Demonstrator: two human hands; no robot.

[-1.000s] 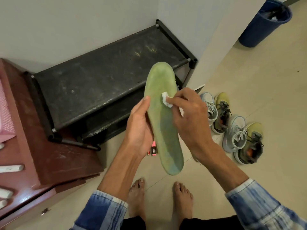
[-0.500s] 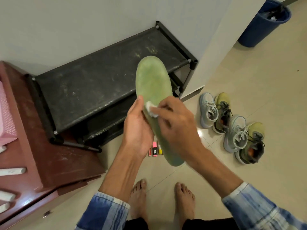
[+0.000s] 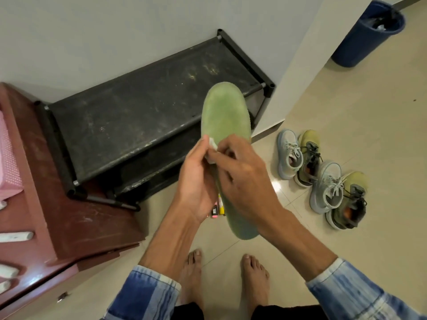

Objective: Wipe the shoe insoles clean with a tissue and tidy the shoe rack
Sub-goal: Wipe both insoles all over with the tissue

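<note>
My left hand (image 3: pixel 196 181) grips the green insole (image 3: pixel 225 112) at mid-length, and my right hand (image 3: pixel 245 181) pinches a white tissue (image 3: pixel 212 144) against it. Behind the grip stands the black shoe rack (image 3: pixel 138 112). Four sneakers (image 3: pixel 328 188) sit to its right, and the brown cabinet (image 3: pixel 69 215) edge is to its left. Open tile floor (image 3: pixel 369 112) lies beyond the sneakers.

- We see a home entryway: a dusty black shoe rack (image 3: pixel 147 116) stands against a white wall (image 3: pixel 92 42).
- We find grey and olive lace-up sneakers (image 3: pixel 327 188) on beige floor tiles (image 3: pixel 346 112), with a blue plastic bin (image 3: pixel 360 42) beyond.
</note>
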